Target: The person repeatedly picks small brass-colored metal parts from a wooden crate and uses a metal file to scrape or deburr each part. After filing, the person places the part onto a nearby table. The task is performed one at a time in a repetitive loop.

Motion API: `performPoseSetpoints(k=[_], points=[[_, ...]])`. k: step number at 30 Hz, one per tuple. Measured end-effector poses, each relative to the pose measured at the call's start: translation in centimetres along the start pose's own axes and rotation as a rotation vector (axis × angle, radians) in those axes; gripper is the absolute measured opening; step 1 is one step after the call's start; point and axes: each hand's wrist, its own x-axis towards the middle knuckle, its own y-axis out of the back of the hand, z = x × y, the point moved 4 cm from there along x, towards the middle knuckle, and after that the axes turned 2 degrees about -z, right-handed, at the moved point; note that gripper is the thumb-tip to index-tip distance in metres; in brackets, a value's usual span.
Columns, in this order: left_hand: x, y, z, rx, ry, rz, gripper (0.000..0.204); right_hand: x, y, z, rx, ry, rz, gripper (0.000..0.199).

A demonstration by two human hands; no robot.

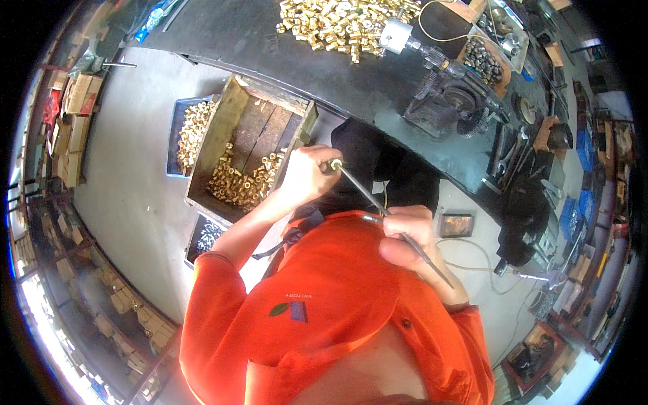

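My left hand [307, 177] is closed round a small brass fitting [335, 164], held in front of my orange shirt at the crate's right side. In my right hand [410, 228], fingers wrapped round it, is a slim metal rod [361, 189]. One end of the rod reaches the fitting; I cannot tell whether it goes inside. Its other end comes out below the fist and tapers to a point. A short metal tip [370, 218] also shows at the left of this fist, and what it belongs to is hidden.
A wooden crate [214, 145] holds brass fittings, beside a blue bin [175, 135] of more. Across the dark workbench [236, 40] lie a brass fitting pile [347, 27] and a geared machine with a chuck [445, 88]. Below the crate sits a bin of silvery parts [208, 236].
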Motion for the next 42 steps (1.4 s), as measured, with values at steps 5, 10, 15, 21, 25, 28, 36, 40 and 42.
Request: performPoseSetpoints(k=[5, 10, 15, 21, 25, 28, 36, 40, 42], points=[[-0.5, -0.3, 0.1, 0.049, -0.186, 0.056, 0.022, 0.6, -0.6, 0.7, 0.01, -0.08, -0.033, 0.042], [-0.2, -1.8, 1.6, 0.04, -0.283, 0.003, 0.026, 2.0, -1.4, 3.1, -0.084, -0.073, -0.037, 0.031], [0.2, -2.6, 0.7, 0.008, -0.278, -0.02, 0.023, 2.2, -1.6, 4.3, -0.161, -0.049, -0.014, 0.03], [6.2, -0.3, -2.1, 0.335, -0.188, -0.012, 0.016, -0.1, 1.2, 2.0, -0.19, -0.055, 0.112, 0.045], [14.8, 2.1, -1.3, 0.445, -0.309, 0.099, 0.022, -0.2, 1.3, 1.6, -0.178, -0.087, 0.158, 0.03], [22.3, 5.0, -1.4, 0.313, -0.277, 0.212, 0.035, 0.1, 0.1, 2.3, -0.137, -0.082, 0.138, 0.024], [17.7, 10.3, -0.5, -0.297, -0.041, 0.243, 0.038, -0.3, 0.2, 2.6, -0.141, -0.146, 0.157, 0.024], [10.3, 11.6, -7.6, -0.142, 0.106, 0.268, 0.03, -0.2, -0.3, 2.7, -0.161, -0.131, 0.15, 0.025], [5.7, 10.5, -11.3, -0.219, 0.263, 0.309, 0.023, -0.1, -0.6, 2.9, -0.141, -0.137, 0.126, 0.025]])
